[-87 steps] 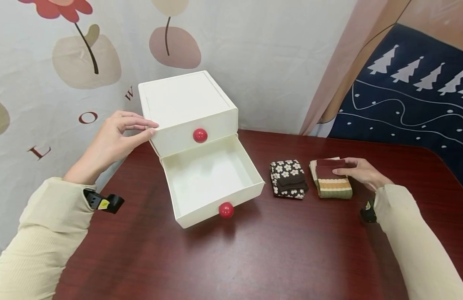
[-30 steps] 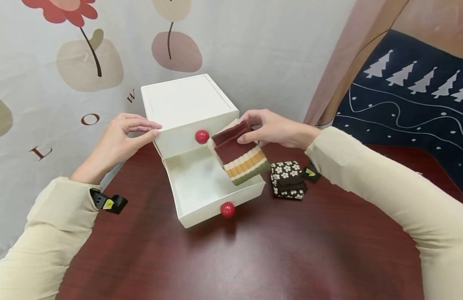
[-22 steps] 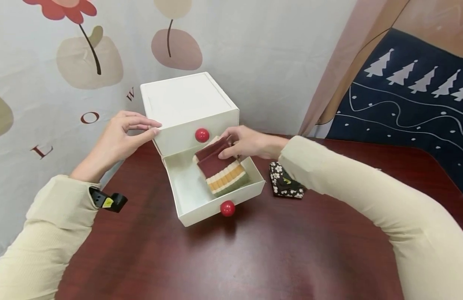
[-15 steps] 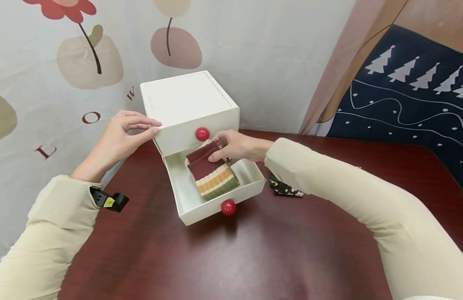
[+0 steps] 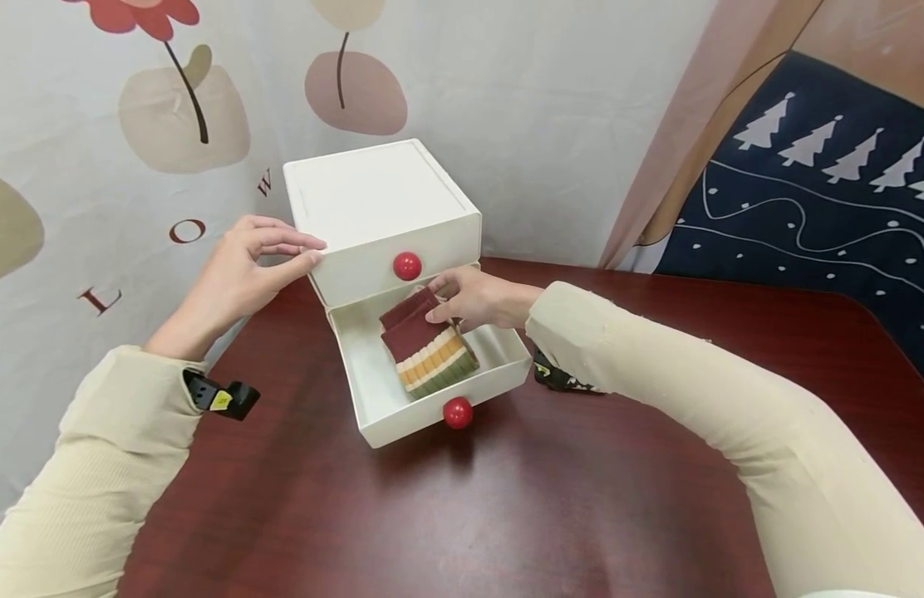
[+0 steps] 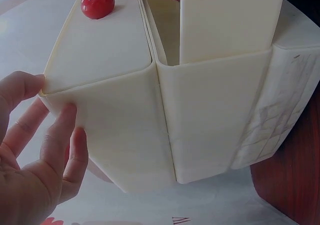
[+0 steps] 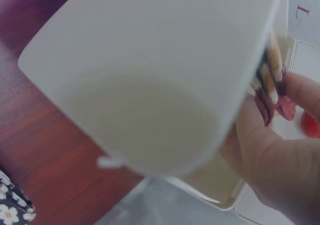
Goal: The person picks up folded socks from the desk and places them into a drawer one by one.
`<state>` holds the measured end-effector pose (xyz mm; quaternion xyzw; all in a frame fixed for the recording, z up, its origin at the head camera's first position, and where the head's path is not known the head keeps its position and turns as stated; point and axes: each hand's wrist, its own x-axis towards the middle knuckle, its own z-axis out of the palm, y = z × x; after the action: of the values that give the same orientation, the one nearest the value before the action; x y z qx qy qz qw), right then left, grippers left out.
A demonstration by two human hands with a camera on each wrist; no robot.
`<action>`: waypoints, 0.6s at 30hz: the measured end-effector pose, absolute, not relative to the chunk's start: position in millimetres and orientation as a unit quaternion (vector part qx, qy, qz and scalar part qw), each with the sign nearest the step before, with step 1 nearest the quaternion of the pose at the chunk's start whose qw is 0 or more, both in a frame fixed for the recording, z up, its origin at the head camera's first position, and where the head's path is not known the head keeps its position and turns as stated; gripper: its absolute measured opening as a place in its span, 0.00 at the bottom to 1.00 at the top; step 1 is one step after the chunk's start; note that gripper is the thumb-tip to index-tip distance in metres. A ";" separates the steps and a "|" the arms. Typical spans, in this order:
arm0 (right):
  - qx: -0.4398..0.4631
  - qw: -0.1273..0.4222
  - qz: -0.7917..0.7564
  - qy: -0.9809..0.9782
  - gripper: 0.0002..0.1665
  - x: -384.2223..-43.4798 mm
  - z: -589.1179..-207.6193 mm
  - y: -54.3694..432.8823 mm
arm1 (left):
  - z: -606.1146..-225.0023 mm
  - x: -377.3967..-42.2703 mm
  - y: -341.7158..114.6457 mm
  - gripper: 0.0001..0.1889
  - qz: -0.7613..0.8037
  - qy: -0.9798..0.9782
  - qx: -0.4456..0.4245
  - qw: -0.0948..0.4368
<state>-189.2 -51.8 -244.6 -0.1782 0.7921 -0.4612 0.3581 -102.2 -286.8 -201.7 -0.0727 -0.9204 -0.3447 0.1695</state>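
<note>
A folded pair of striped socks [image 5: 432, 359], maroon, cream, mustard and green, lies tilted inside the pulled-out lower drawer [image 5: 410, 423]. My right hand [image 5: 486, 297] pinches the maroon end between thumb and fingers, reaching in over the drawer's right side. In the right wrist view the drawer wall hides part of the socks [image 7: 270, 80]. My left hand [image 5: 245, 270] touches the front left corner of the white drawer unit [image 5: 380, 195] with extended fingers and thumb. In the left wrist view, its fingertips meet the upper box [image 6: 115, 130] near the corner.
Black folded socks with white flowers [image 5: 582, 387] lie right of the drawer, mostly hidden under the right sleeve. Red round knobs [image 5: 407, 266] stick out from both drawer fronts. The unit stands on a dark red wooden table [image 5: 582, 498], with a printed curtain [image 5: 537, 124] behind.
My right hand has picked up the striped socks from the table at right and carried them left, down into the lower drawer. My left hand has stayed at the corner.
</note>
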 end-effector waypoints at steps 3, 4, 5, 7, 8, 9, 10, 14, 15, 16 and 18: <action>-0.175 0.357 -0.460 0.794 0.27 -189.6 -245.3 -52.5 | -201.3 -101.9 -286.2 0.12 -0.343 -0.920 -0.074 0.173; -0.176 0.356 -0.458 0.796 0.27 -189.8 -245.7 -52.4 | -201.2 -101.9 -286.1 0.12 -0.343 -0.920 -0.074 0.174; -0.178 0.356 -0.455 0.796 0.27 -190.1 -245.9 -52.1 | -201.1 -101.8 -285.9 0.12 -0.344 -0.920 -0.072 0.175; -0.181 0.357 -0.452 0.798 0.26 -190.5 -246.3 -51.5 | -201.1 -101.7 -286.0 0.12 -0.345 -0.920 -0.069 0.174; -0.182 0.357 -0.451 0.798 0.26 -190.6 -246.4 -51.3 | -201.0 -101.5 -286.0 0.13 -0.345 -0.920 -0.067 0.173; -0.183 0.356 -0.448 0.799 0.26 -190.8 -246.7 -50.8 | -201.1 -101.8 -285.8 0.13 -0.346 -0.920 -0.067 0.173; -0.182 0.356 -0.448 0.800 0.26 -191.0 -247.1 -50.4 | -201.1 -102.0 -285.6 0.13 -0.345 -0.920 -0.067 0.173; -0.179 0.347 -0.445 0.806 0.26 -190.9 -247.3 -49.5 | -201.4 -102.6 -285.7 0.12 -0.341 -0.921 -0.071 0.176; -0.179 0.343 -0.443 0.808 0.27 -190.8 -247.1 -49.2 | -201.6 -102.6 -285.8 0.12 -0.340 -0.921 -0.072 0.178; -0.178 0.340 -0.443 0.810 0.27 -190.9 -246.8 -48.9 | -201.7 -102.7 -285.9 0.12 -0.339 -0.921 -0.073 0.179; -0.177 0.334 -0.442 0.813 0.27 -190.8 -245.4 -47.7 | -202.0 -102.6 -285.9 0.12 -0.341 -0.920 -0.076 0.180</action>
<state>-190.8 -47.7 -245.4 -0.1774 0.8134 -0.4420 0.3340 -102.6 -285.9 -202.0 -0.0760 -0.9197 -0.3407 0.1800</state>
